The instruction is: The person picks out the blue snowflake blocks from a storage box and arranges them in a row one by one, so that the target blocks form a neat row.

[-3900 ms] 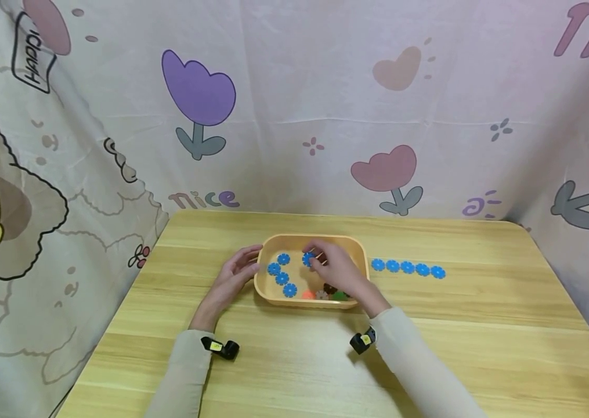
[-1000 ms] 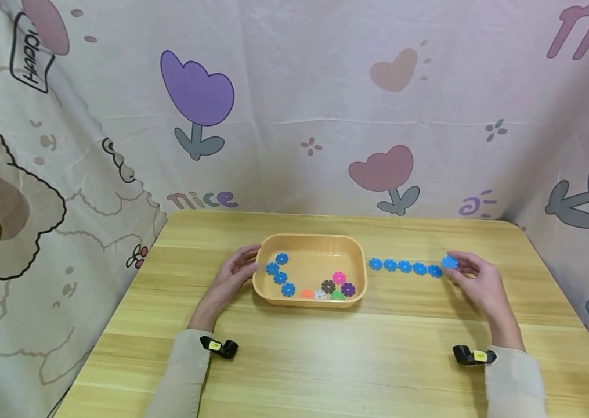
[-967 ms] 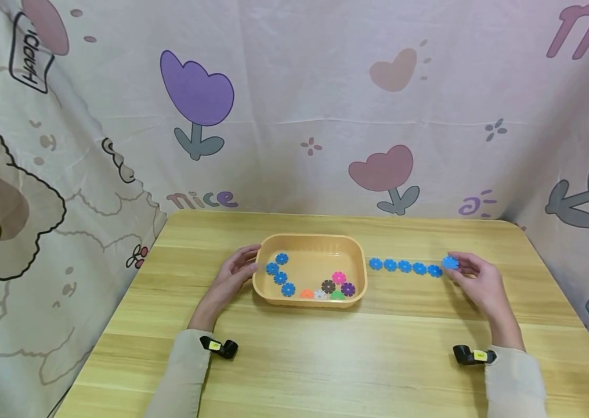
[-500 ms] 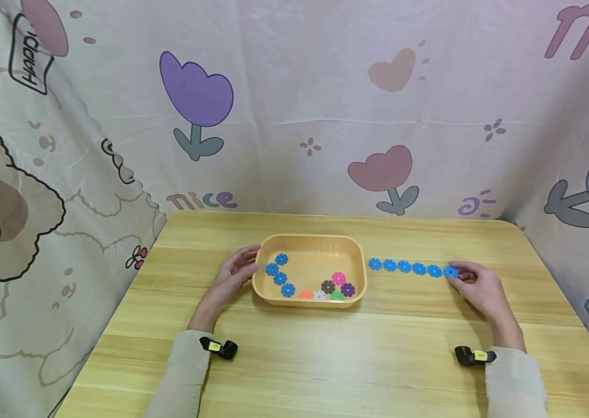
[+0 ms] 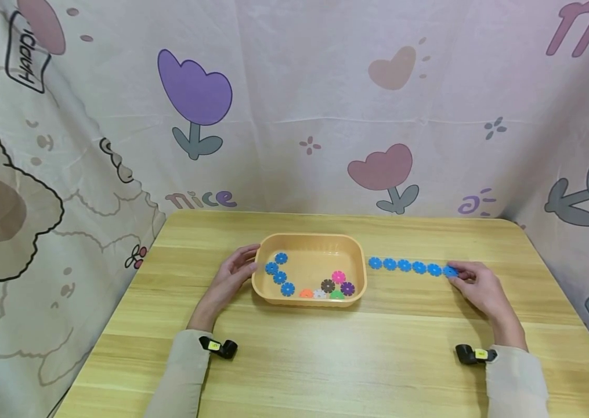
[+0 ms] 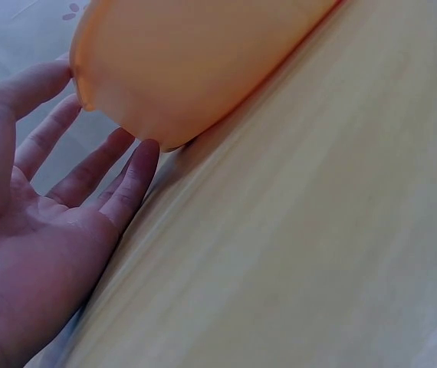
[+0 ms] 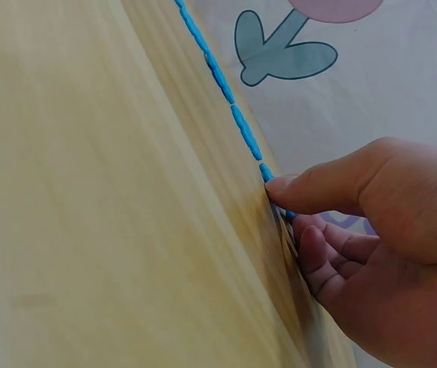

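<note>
My left hand (image 5: 231,280) rests against the left end of a yellow-orange plastic tray (image 5: 309,302), fingers fairly straight. In the left wrist view the fingertips touch the outer wall of the tray (image 6: 180,69), thumb near its rim. At the right, my right hand (image 5: 484,290) pinches a blue snowflake disc (image 5: 450,271) between thumb and fingers, down at the table. This disc sits at the right end of a row of blue snowflake discs (image 5: 404,265). Seen from the right wrist, the thumb covers part of the held blue disc (image 7: 266,172).
Several blue discs (image 5: 279,277) lie in the left of the tray. Toward its right front are single pink (image 5: 338,277), brown (image 5: 328,285), purple (image 5: 347,288), green, white and orange discs. A printed curtain (image 5: 284,87) hangs behind the wooden table (image 5: 294,360).
My right hand took a blue disc from the tray, carried it right past the row and lowered it to the row's right end. My left hand stays at the tray.
</note>
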Demonstrator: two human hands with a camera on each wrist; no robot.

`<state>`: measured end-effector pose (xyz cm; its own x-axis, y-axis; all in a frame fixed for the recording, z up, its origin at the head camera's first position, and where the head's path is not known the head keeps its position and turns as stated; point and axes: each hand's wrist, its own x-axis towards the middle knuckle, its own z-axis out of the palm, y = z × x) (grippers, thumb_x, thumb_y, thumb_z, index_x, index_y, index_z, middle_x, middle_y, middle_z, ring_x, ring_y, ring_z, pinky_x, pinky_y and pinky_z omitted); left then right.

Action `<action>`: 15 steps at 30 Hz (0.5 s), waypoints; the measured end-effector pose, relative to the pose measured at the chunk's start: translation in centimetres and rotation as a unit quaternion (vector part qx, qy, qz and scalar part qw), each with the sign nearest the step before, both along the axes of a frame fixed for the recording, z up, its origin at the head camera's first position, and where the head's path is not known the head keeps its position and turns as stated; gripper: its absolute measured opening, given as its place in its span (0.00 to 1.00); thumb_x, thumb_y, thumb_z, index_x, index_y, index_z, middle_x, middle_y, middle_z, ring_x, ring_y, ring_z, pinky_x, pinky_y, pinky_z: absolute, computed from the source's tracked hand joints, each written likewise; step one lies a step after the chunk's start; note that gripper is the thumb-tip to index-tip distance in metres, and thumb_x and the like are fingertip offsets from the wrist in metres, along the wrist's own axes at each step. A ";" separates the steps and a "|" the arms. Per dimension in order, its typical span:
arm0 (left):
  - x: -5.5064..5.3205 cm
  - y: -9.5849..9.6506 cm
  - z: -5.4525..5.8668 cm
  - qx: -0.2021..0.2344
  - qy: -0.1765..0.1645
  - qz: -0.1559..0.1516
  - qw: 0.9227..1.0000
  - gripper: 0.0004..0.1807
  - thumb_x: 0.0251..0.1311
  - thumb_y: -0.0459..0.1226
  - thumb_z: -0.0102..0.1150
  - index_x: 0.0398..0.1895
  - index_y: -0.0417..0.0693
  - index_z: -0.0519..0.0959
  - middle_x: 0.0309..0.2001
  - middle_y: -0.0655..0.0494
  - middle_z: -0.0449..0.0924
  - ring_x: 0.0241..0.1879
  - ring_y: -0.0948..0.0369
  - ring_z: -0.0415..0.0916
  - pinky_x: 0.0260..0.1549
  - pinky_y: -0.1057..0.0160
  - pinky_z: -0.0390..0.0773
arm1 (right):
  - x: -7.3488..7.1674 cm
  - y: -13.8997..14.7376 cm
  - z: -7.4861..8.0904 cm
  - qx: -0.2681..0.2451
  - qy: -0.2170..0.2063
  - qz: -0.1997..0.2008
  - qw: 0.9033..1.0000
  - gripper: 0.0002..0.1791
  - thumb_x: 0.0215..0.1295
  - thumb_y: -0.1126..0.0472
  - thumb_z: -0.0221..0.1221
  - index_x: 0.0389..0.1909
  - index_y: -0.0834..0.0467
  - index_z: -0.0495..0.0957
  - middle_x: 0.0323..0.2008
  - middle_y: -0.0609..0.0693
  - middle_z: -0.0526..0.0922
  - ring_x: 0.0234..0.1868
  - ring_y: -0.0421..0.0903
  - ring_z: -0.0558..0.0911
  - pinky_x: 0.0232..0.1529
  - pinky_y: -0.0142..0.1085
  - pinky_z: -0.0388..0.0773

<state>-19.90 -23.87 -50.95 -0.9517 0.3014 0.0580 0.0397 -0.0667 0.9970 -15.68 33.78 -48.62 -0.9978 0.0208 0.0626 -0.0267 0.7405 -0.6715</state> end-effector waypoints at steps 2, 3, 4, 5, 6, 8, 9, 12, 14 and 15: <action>0.0 0.0 0.0 0.001 0.001 -0.001 1.000 0.28 0.74 0.35 0.57 0.75 0.46 0.66 0.73 0.43 0.65 0.69 0.50 0.68 0.60 0.59 0.78 | 0.0 0.0 0.0 -0.002 -0.001 0.003 1.000 0.22 0.71 0.68 0.61 0.63 0.71 0.76 0.51 0.66 0.75 0.44 0.51 0.75 0.34 0.23 0.72; -0.1 0.0 0.0 0.002 0.001 -0.002 1.000 0.28 0.74 0.35 0.57 0.75 0.45 0.66 0.73 0.43 0.65 0.70 0.49 0.68 0.60 0.59 0.78 | 0.0 0.1 0.0 -0.004 -0.003 0.004 1.000 0.22 0.72 0.68 0.61 0.64 0.71 0.75 0.51 0.66 0.75 0.44 0.51 0.75 0.34 0.23 0.72; -0.1 0.0 0.1 0.002 0.002 -0.003 1.000 0.28 0.74 0.35 0.57 0.75 0.45 0.66 0.73 0.42 0.65 0.70 0.49 0.67 0.60 0.59 0.78 | 0.0 0.1 0.0 -0.005 -0.004 0.004 1.000 0.22 0.72 0.68 0.61 0.64 0.71 0.75 0.51 0.66 0.75 0.45 0.51 0.75 0.34 0.24 0.72; -0.1 0.0 0.1 0.003 0.003 -0.005 1.000 0.28 0.74 0.35 0.57 0.75 0.44 0.66 0.73 0.42 0.65 0.70 0.48 0.67 0.60 0.59 0.78 | 0.0 0.1 0.0 -0.005 -0.006 0.005 1.000 0.22 0.72 0.68 0.61 0.64 0.70 0.75 0.51 0.66 0.75 0.45 0.51 0.75 0.34 0.24 0.72; -0.1 0.0 0.1 0.004 0.002 -0.005 1.000 0.28 0.74 0.35 0.57 0.75 0.45 0.66 0.73 0.42 0.65 0.70 0.48 0.67 0.60 0.59 0.78 | 0.0 0.1 0.0 -0.007 -0.008 0.005 1.000 0.23 0.72 0.67 0.61 0.65 0.70 0.75 0.51 0.65 0.75 0.45 0.51 0.75 0.34 0.24 0.72; -0.1 0.0 0.1 0.004 0.002 -0.006 1.000 0.28 0.74 0.35 0.57 0.75 0.44 0.65 0.73 0.42 0.64 0.70 0.48 0.67 0.60 0.59 0.78 | 0.0 0.2 0.0 -0.012 -0.013 0.000 1.000 0.23 0.72 0.65 0.61 0.65 0.69 0.75 0.51 0.65 0.76 0.45 0.49 0.75 0.34 0.24 0.72; -0.1 0.0 0.1 0.003 0.002 -0.006 1.000 0.28 0.74 0.35 0.57 0.75 0.45 0.65 0.73 0.42 0.64 0.70 0.48 0.67 0.60 0.59 0.78 | 0.0 0.3 0.0 -0.013 -0.014 -0.003 1.000 0.23 0.72 0.64 0.62 0.65 0.69 0.75 0.51 0.64 0.76 0.44 0.47 0.75 0.34 0.24 0.72; 0.0 0.0 0.1 0.001 0.004 -0.008 1.000 0.28 0.75 0.35 0.57 0.75 0.44 0.65 0.74 0.41 0.64 0.70 0.49 0.67 0.60 0.60 0.78 | 0.1 0.4 0.1 -0.018 -0.012 -0.013 1.000 0.24 0.72 0.60 0.63 0.64 0.67 0.76 0.51 0.64 0.78 0.41 0.42 0.75 0.32 0.26 0.74; 0.0 0.0 0.1 0.001 0.004 -0.008 1.000 0.28 0.75 0.35 0.56 0.76 0.44 0.65 0.74 0.40 0.64 0.69 0.49 0.68 0.60 0.59 0.78 | 0.1 0.3 0.3 -0.022 -0.008 -0.019 1.000 0.24 0.72 0.58 0.64 0.63 0.66 0.77 0.51 0.64 0.79 0.41 0.40 0.75 0.31 0.27 0.75; 0.0 0.0 0.1 0.002 0.004 -0.008 1.000 0.28 0.75 0.35 0.56 0.76 0.44 0.65 0.74 0.41 0.64 0.69 0.49 0.68 0.61 0.59 0.78 | 0.1 0.3 0.5 -0.025 -0.005 -0.019 0.999 0.24 0.73 0.58 0.63 0.63 0.65 0.77 0.52 0.64 0.79 0.41 0.39 0.74 0.32 0.26 0.74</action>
